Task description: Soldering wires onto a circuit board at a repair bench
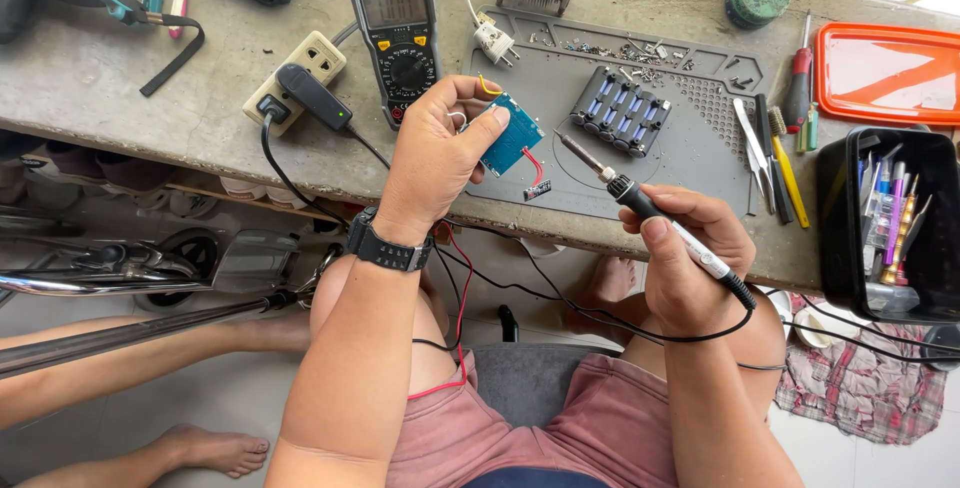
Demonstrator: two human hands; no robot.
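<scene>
Both hands are closed: left hand (437,153) lifts the blue board (512,135) over the bench's (120,78) near edge; right hand (690,258) holds the iron (640,203), tip short of it; soldering looks unfinished, judging by loose wires (534,167).

Grey concrete bench (120,98): grey work mat (690,148) centre-right, multimeter (400,33) left of mat, socket strip (305,73) near front edge, orange tray (885,73) at right end, black tool bin (840,208) at front-right corner.

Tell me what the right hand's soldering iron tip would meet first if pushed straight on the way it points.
Likely the blue circuit board held in the left hand; depth is unclear.
</scene>
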